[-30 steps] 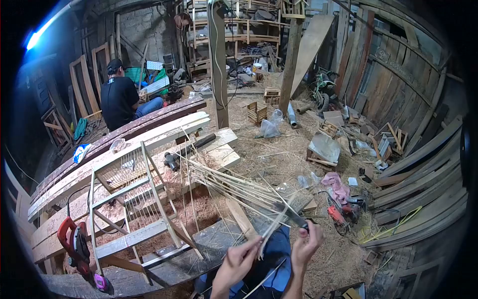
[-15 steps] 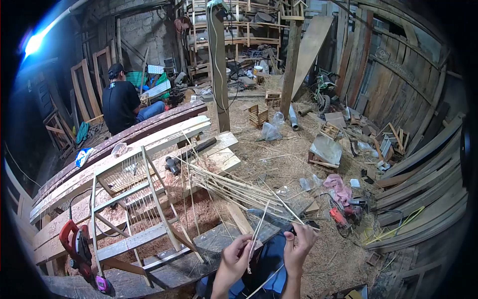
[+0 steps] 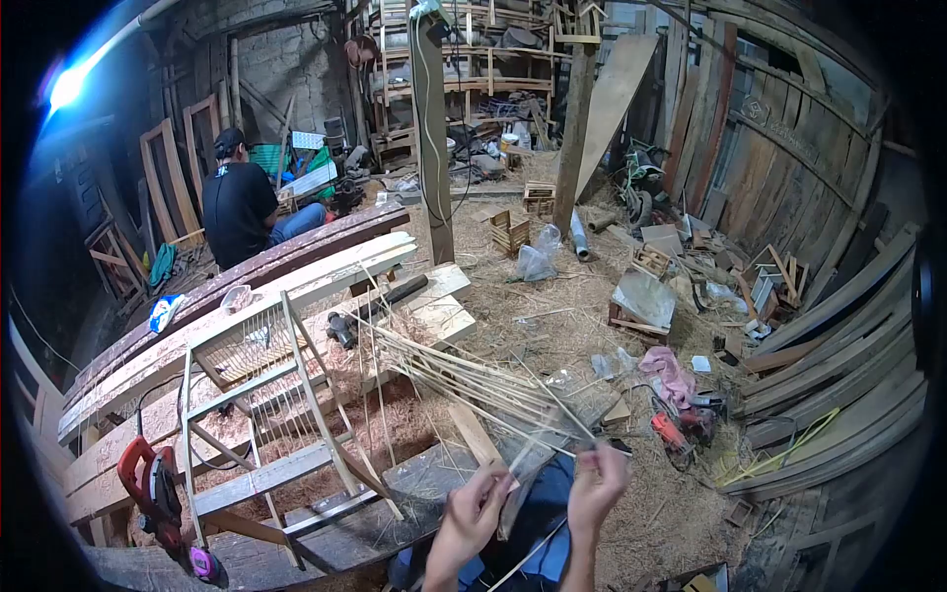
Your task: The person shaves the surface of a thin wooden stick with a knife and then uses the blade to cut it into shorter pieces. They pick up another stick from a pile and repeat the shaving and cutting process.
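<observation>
Sawdust floor | left hand [image 3: 472,513] pinches strip [image 3: 526,464] — right hand [image 3: 599,485]: hold unclear | sticks [image 3: 464,380] ahead

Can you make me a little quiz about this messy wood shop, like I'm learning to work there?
1. True or false: the red saw lies right beside the right hand.
2. What does the left hand pinch? A: a thin stick; B: a hammer; C: a cup.
3. Fill in: the person at the back wears a ___ shirt.
Key: 1 false; 2 A; 3 black.
</observation>
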`<state>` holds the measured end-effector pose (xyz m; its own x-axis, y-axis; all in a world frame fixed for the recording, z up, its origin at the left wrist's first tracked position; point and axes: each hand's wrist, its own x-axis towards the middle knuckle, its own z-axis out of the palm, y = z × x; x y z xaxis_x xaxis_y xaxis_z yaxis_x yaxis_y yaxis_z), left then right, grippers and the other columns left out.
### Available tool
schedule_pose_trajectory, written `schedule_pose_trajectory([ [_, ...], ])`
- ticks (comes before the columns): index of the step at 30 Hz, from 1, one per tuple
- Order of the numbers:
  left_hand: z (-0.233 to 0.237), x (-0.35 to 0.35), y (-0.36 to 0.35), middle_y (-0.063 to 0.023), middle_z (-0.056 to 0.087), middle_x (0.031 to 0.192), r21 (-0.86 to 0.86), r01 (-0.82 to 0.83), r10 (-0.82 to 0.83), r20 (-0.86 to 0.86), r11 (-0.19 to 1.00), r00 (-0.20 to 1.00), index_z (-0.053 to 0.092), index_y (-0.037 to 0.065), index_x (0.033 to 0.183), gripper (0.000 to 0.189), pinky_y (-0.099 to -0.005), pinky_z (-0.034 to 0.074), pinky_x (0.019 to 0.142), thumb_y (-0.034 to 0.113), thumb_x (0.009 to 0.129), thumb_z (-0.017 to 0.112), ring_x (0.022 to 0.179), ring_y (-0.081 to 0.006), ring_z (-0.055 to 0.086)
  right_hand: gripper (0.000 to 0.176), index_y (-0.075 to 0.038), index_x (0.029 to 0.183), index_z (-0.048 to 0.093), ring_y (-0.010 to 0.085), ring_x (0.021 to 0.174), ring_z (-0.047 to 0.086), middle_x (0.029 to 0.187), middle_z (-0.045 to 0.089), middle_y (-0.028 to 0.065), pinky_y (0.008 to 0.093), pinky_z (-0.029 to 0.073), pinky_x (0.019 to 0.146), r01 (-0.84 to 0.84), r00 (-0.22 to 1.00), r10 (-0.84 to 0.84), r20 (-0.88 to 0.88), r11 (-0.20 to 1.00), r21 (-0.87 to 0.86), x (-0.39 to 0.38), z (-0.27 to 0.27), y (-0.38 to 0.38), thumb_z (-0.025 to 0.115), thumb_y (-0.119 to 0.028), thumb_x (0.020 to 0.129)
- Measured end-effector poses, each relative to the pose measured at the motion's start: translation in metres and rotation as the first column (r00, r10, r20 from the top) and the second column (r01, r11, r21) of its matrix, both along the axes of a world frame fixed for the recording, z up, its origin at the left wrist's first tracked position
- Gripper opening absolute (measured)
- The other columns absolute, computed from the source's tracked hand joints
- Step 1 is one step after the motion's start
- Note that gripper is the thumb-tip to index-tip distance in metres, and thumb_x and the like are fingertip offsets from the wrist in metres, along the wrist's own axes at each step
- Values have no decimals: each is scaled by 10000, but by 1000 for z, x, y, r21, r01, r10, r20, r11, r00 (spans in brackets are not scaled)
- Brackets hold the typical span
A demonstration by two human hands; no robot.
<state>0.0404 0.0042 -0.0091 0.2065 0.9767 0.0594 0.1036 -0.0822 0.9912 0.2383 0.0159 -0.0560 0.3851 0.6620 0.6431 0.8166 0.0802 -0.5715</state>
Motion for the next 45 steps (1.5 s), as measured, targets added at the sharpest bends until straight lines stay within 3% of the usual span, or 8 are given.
schedule_pose_trajectory([
  [2, -5, -7, -2, -80, 631, 775, -3, 50, -50, 23, 999, 998, 626, -32, 1138, 197, -255, 465, 634, 128, 1025, 600, 731, -73, 556, 377, 7, 1057, 690, 315, 846, 617, 886, 642, 132, 411, 460, 779, 263, 759, -140, -636, 959, 102, 28, -19, 9, 627, -358, 991],
  [5, -2, -19, -1, -41, 589, 739, -59, -105, 105, -6, 993, 995, 632, -22, 1146, 211, -253, 432, 595, 150, 1034, 584, 677, -69, 516, 408, 44, 1071, 679, 268, 783, 644, 923, 703, 151, 403, 484, 701, 275, 905, -285, -316, 958, -75, 48, -3, -10, 569, -347, 1038],
  [9, -5, -17, 11, 35, 480, 713, -113, -137, 147, 85, 984, 986, 632, -14, 1155, 273, -222, 350, 560, 223, 1064, 531, 656, -38, 427, 421, 54, 1054, 672, 235, 837, 647, 949, 707, 138, 385, 491, 745, 283, 882, -263, -391, 959, -5, 34, -3, -8, 559, -352, 1045],
  [15, -2, -14, 5, 31, 497, 791, -301, 1, 133, 426, 954, 895, 582, -17, 1196, 251, -220, 355, 577, 189, 1065, 524, 709, -40, 434, 353, 22, 1057, 675, 188, 926, 627, 981, 692, 100, 333, 483, 861, -83, 793, 13, -609, 993, -86, 4, 4, -6, 541, -305, 1061],
  [22, -12, 0, 3, -36, 583, 746, -63, -4, 14, 156, 998, 988, 605, -35, 1117, 176, -239, 436, 602, 110, 1017, 596, 702, -58, 517, 275, -17, 998, 700, 15, 703, 512, 777, 618, -62, 186, 376, 607, -601, 400, 384, -833, 796, 78, -55, 27, -12, 778, -269, 922],
  [31, 14, -13, 1, -6, 659, 790, -159, 141, -175, -231, 977, 957, 678, -31, 1038, 160, -247, 468, 620, 120, 1005, 636, 726, -49, 567, 224, -64, 844, 651, 22, 617, 416, 723, 530, -76, 222, 317, 537, -82, 367, 156, -917, 987, 135, -24, 28, -11, 770, -235, 926],
  [37, -7, 6, -1, -24, 678, 821, -62, 57, -56, 10, 996, 998, 684, -38, 1035, 165, -234, 477, 647, 119, 1000, 646, 753, -49, 577, 191, -17, 917, 727, 54, 742, 589, 853, 709, 20, 224, 451, 676, -571, 340, 313, -887, 818, 69, -44, 18, -14, 792, -195, 898],
  [45, -3, -17, 3, -75, 730, 768, -80, -48, 31, -200, 996, 979, 752, 20, 1022, 223, -262, 500, 605, 214, 912, 765, 662, -51, 611, 239, -21, 921, 700, 26, 576, 436, 697, 558, -54, 206, 314, 528, -148, 245, 299, -922, 952, 269, -30, 28, -10, 742, -254, 949],
])
